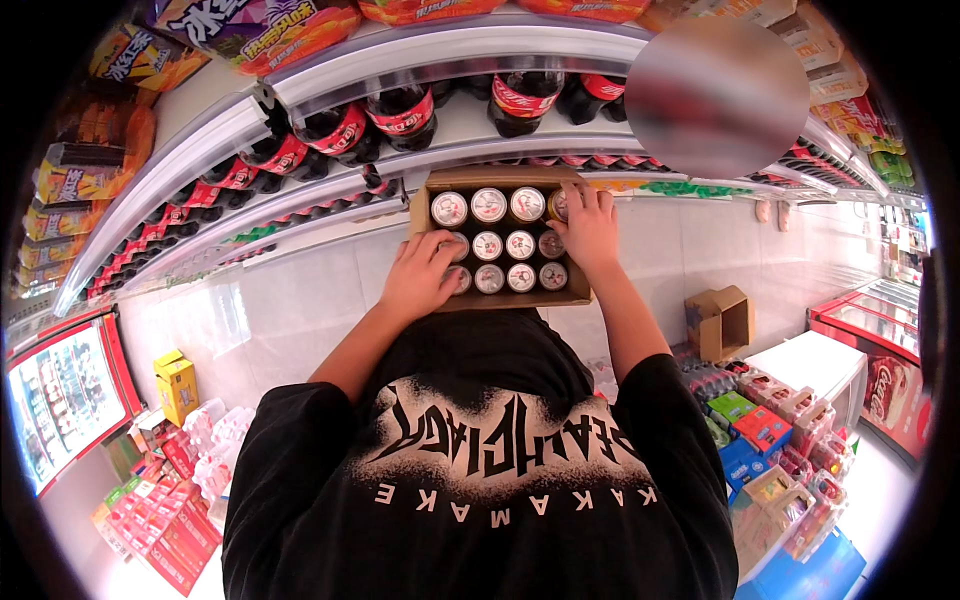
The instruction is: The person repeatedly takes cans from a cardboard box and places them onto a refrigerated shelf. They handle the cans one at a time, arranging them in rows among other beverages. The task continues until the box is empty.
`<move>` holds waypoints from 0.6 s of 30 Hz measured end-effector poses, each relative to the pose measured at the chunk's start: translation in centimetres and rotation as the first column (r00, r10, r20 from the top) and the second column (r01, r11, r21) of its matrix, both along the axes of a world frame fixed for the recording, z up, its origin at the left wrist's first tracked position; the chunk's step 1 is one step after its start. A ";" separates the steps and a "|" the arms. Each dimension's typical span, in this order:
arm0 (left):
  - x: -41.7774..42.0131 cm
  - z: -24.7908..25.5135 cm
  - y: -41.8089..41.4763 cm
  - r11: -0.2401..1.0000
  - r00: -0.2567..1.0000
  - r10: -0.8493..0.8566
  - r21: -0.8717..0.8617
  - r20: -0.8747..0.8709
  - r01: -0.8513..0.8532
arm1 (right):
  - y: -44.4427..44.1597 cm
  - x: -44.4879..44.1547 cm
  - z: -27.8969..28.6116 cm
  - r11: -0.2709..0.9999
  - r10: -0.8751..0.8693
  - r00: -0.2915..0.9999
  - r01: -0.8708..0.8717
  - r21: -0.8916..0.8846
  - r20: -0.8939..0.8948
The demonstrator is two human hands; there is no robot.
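Note:
An open cardboard box (510,298) full of upright drink cans stands before my body, by the shelf edge. The cans show silver tops, such as this drink can (488,246) in the middle. My right hand (592,229) has its thumb and fingers around a yellowish drink can (557,206) in the far right corner. At the box's left side, my left hand (424,271) reaches over the wall, its fingertips touching the cans of the left column. How firmly those fingers hold is partly hidden.
Shelves ahead carry cola bottles (525,101) and packs of bottled drinks (292,34). Behind at right are an empty cardboard box (720,322), stacked drink packs (761,431) and a chest freezer (885,360). To the left stand a glass-door fridge (71,397) and stacked red cartons (165,525).

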State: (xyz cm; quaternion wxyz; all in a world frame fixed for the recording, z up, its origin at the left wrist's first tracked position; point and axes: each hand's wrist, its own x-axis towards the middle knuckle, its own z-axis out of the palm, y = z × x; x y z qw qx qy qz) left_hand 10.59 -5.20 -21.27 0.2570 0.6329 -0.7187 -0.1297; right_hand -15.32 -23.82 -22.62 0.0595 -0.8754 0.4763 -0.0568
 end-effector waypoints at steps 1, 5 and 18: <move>0.0 0.0 0.1 1.000 1.000 0.003 0.003 -0.003 -0.003 | 0.1 0.1 -0.3 1.000 -0.010 1.000 0.009 -0.011 -0.017; 0.3 -0.6 0.9 0.999 1.000 0.012 0.047 0.026 -0.013 | 0.5 0.8 -1.0 0.996 -0.090 0.990 0.087 -0.036 -0.105; 2.6 8.5 -1.6 0.967 0.993 0.070 -0.239 -0.092 -0.091 | 7.4 0.3 1.0 0.998 0.062 0.991 -0.059 -0.030 0.117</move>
